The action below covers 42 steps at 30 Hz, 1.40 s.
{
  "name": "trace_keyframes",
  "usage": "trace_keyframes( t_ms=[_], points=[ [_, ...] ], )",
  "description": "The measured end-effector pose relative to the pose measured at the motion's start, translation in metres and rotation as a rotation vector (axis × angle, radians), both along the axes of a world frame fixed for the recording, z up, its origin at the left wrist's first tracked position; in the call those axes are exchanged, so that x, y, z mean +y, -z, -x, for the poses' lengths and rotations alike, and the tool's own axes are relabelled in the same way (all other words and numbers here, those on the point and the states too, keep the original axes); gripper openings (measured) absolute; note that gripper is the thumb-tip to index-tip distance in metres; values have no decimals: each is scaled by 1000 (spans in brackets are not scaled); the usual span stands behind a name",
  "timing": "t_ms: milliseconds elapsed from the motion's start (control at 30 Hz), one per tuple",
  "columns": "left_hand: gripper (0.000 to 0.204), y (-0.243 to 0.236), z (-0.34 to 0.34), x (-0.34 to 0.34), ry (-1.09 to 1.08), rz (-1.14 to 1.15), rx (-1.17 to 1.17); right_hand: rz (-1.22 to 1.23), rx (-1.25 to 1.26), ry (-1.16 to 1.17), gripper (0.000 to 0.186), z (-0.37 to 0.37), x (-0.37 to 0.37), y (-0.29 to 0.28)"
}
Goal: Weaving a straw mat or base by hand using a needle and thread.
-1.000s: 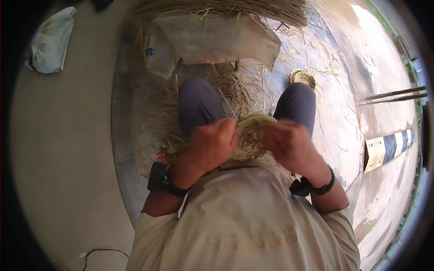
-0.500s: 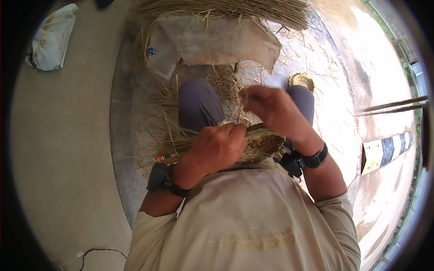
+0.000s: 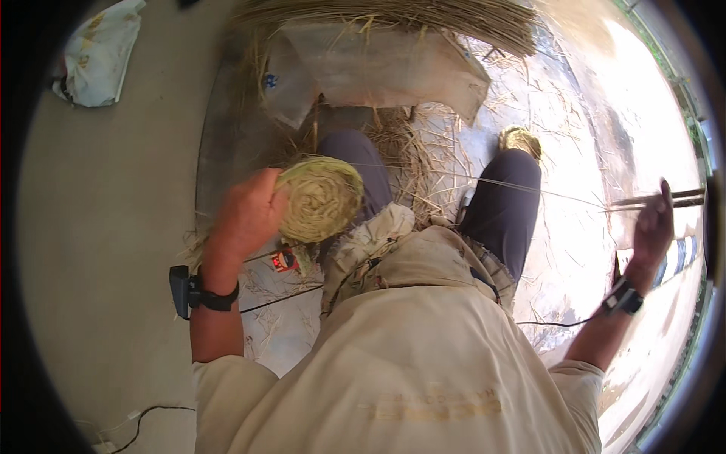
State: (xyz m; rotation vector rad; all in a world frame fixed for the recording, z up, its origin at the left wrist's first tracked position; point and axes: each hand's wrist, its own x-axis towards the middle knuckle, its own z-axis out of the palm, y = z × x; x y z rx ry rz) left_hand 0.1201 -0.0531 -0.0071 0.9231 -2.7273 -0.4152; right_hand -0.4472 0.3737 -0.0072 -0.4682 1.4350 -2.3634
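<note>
My left hand [image 3: 248, 210] grips the edge of a round, coiled straw basket base [image 3: 321, 203], tilted so its spiral face shows above my left thigh. From its upper edge a thin pale thread [image 3: 522, 187] runs taut across my knees to the far right. There my right hand [image 3: 653, 231] is raised at arm's length, with one finger pointing up and the others curled around the thread's end. The thread is too fine to trace right into the fingers.
A second round straw piece [image 3: 520, 141] lies beyond my right knee. Past my knees a translucent plastic sheet [image 3: 386, 68] lies under a bundle of long straw stalks [image 3: 408, 17]. Loose straw [image 3: 420, 166] litters the mat. A white bag [image 3: 98, 57] rests at the far left.
My hands were close together over my lap and have moved wide apart. My left hand has lifted the straw base to the left; my right hand has swung far right, drawing the thread out.
</note>
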Motion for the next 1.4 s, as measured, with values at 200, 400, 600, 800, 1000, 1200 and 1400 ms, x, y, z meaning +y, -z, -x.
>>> trace_keyframes(
  t_ms=[200,400,600,800,1000,1200,1400],
  points=[
    [23,-6,6,7,85,-10,-97,-453,540,166,43,57,86,44],
    [28,-1,86,58,407,-214,107,-340,714,-575,32,-195,-154,26],
    [38,2,108,81,428,-283,198,-663,-32,-1187,42,-222,-198,55],
    [38,24,111,77,462,-377,189,-680,277,-1227,39,-179,-150,78],
    [33,28,120,76,471,-376,158,238,-579,-1040,35,-216,-205,54],
    [35,27,119,75,497,-355,91,-425,287,-880,36,-186,-206,70],
    [36,27,94,70,436,-407,9,-728,816,-893,42,-222,-189,37]
  ],
)
